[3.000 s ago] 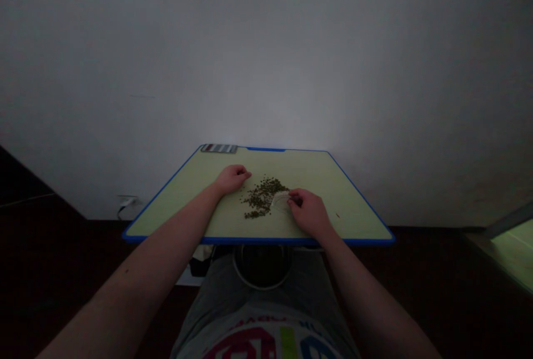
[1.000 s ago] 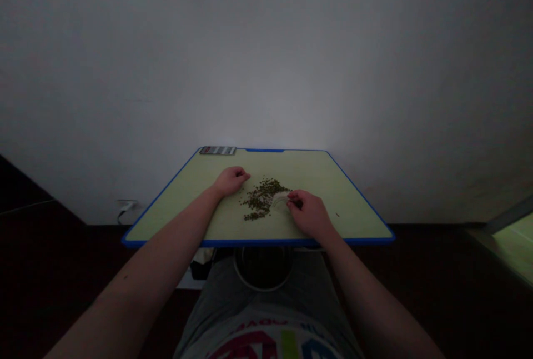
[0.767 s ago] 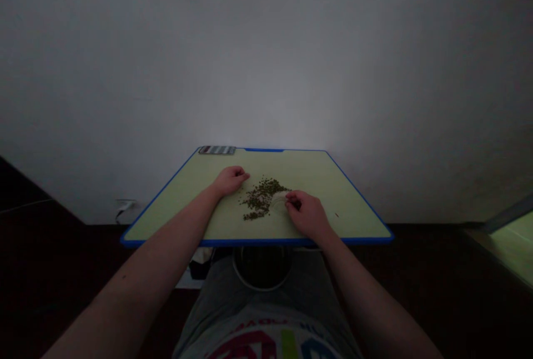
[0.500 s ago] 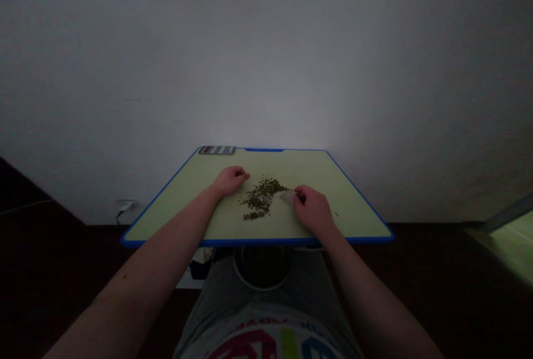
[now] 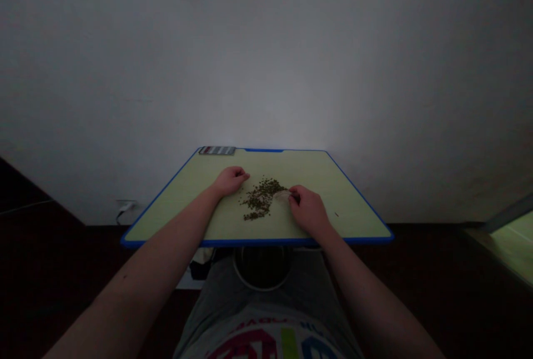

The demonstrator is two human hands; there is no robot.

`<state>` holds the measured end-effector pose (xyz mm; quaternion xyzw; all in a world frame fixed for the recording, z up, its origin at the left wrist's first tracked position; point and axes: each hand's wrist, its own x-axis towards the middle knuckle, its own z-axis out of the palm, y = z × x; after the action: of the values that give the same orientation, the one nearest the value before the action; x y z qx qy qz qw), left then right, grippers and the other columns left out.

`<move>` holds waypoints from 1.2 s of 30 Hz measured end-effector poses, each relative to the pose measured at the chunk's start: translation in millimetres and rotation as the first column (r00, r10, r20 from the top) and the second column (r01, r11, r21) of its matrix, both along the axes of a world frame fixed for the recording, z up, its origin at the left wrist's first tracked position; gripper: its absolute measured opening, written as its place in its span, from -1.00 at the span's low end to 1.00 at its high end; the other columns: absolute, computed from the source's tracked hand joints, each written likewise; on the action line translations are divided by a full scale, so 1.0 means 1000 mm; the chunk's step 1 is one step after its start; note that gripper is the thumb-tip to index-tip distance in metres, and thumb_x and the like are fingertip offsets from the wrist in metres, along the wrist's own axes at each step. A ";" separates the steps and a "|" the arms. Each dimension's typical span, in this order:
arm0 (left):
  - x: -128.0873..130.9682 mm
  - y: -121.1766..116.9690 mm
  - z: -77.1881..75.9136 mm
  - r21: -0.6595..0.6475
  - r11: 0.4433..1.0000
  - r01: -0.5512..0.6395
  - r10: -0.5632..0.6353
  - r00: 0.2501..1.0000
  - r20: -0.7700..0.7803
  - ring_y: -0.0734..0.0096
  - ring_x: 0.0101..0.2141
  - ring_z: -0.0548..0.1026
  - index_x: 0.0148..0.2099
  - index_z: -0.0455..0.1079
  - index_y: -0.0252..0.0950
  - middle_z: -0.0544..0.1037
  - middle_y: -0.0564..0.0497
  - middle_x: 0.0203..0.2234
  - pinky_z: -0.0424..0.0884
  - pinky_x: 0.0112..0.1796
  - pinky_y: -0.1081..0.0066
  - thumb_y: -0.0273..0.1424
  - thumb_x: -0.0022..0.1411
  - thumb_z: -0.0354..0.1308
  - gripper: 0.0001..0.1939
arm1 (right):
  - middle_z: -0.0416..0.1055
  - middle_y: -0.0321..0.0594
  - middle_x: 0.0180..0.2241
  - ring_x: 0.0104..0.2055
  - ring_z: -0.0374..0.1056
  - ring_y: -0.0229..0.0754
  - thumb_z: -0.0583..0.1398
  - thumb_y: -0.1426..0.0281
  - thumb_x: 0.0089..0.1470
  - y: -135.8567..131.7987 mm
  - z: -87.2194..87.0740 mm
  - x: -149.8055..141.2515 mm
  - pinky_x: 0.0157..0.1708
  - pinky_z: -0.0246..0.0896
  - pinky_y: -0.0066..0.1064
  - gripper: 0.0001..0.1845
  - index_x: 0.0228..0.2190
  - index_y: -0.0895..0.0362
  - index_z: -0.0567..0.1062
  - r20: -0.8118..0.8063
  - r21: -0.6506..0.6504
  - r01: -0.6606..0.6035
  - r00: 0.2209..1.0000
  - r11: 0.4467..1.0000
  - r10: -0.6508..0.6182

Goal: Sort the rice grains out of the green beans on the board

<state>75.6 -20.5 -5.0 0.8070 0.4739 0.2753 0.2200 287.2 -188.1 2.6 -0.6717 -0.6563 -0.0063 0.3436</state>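
Observation:
Small greenish-brown grains [image 5: 266,189] lie scattered in a loose pile on the pale green tabletop [image 5: 300,164]. To the left of the pile, my left hand [image 5: 231,180] rests on the table with its fingers pressed together; whether anything is in them I cannot make out. On the other side, my right hand [image 5: 308,206] is closed on a pale, thin, fan-shaped piece [image 5: 282,195]. That piece reaches left to the pile's right edge, and my fingers cover its right end.
A phone-like flat slab [image 5: 217,150] lies at the table's back left corner. Beneath the front edge, a round bowl [image 5: 263,287] sits on my lap. A dark sliver [image 5: 337,214] is right of my right hand. The wall [image 5: 266,70] stands behind the table.
My right hand has moved slightly left with the pale fan-shaped piece, which now meets the grains. My left hand has stayed in place.

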 end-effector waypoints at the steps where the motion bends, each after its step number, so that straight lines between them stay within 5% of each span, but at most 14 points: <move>1: 0.000 0.001 -0.001 0.005 1.000 0.001 -0.001 1.000 0.004 0.48 -0.57 0.25 -0.50 0.34 -0.30 0.33 0.09 -0.67 0.14 -0.50 0.44 -0.11 0.00 -0.01 -0.65 | 0.48 -0.19 -0.35 -0.31 0.37 -0.19 0.09 0.44 0.00 0.000 0.000 0.002 -0.26 0.18 -0.41 -0.79 -0.27 0.12 0.43 0.010 0.002 0.030 0.999 1.000 -0.030; 4: 0.000 0.002 -0.002 0.016 1.000 -0.005 0.005 1.000 0.007 0.49 -0.58 0.25 -0.50 0.34 -0.31 0.31 0.10 -0.67 0.12 -0.51 0.45 -0.11 0.00 -0.01 -0.65 | 0.48 -0.18 -0.34 -0.30 0.37 -0.18 0.10 0.44 0.00 -0.001 0.000 0.006 -0.26 0.18 -0.40 -0.79 -0.27 0.13 0.43 -0.002 0.001 0.070 0.998 0.998 -0.070; 18: 0.000 0.001 -0.002 0.011 1.000 0.002 -0.002 1.000 0.018 0.51 -0.59 0.24 -0.49 0.33 -0.32 0.31 0.10 -0.69 0.12 -0.52 0.46 -0.11 0.02 0.00 -0.65 | 0.48 -0.26 -0.40 -0.36 0.38 -0.24 0.12 0.48 -0.05 0.001 -0.002 0.004 -0.31 0.21 -0.43 -0.82 -0.33 0.10 0.45 -0.097 0.007 -0.126 0.987 0.992 0.126; 36: 0.000 0.003 -0.002 0.042 0.999 0.000 0.000 1.000 -0.009 0.49 -0.57 0.26 -0.51 0.33 -0.31 0.32 0.09 -0.66 0.12 -0.52 0.45 -0.13 0.01 0.00 -0.67 | 0.46 -0.26 -0.44 -0.41 0.36 -0.25 0.12 0.46 -0.08 -0.004 -0.004 0.007 -0.34 0.21 -0.42 -0.82 -0.36 0.12 0.45 -0.186 0.002 -0.138 0.973 0.990 0.136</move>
<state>75.9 -18.0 -6.5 0.8127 0.4690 0.2813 0.2009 294.5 -192.1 -1.3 -0.6243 -0.6661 0.0838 0.3993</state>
